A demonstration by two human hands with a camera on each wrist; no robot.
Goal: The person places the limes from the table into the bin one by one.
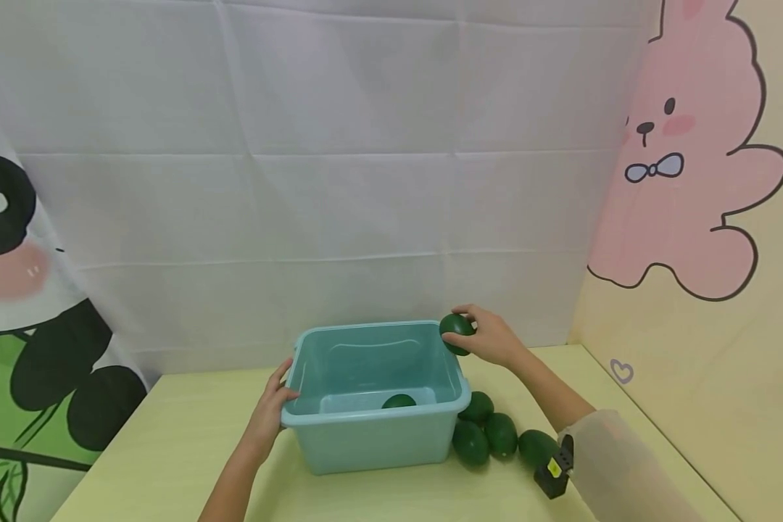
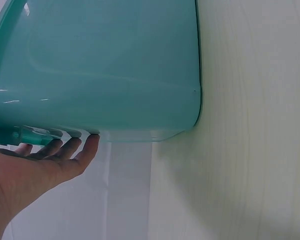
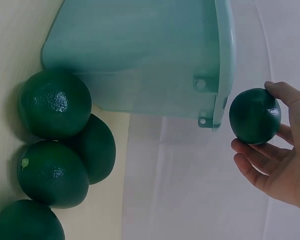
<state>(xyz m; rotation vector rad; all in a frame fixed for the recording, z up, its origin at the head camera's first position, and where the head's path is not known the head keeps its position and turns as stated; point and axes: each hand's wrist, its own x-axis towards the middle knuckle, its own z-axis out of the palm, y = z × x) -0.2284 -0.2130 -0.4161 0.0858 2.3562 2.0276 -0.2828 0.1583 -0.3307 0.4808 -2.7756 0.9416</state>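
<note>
A light teal plastic tub (image 1: 385,442) stands on the table, one dark green avocado (image 1: 399,401) partly visible inside, behind the front rim. My left hand (image 1: 270,413) holds the tub's left side at the rim, its thumb over the edge; in the left wrist view the fingers (image 2: 90,147) lie against the outer wall under the rim. My right hand (image 1: 492,337) pinches another glossy avocado (image 3: 255,116) between thumb and fingers, level with the tub's right rim at the back corner. Beside the tub's right wall, several avocados (image 1: 501,435) lie clustered on the table.
The pale yellow table (image 1: 189,435) runs back to a white cloth (image 1: 339,181). At the right is a wall with a pink rabbit (image 1: 685,181) drawn on it. A black device (image 1: 553,471) sits on the right wrist, in front of one avocado (image 1: 535,448).
</note>
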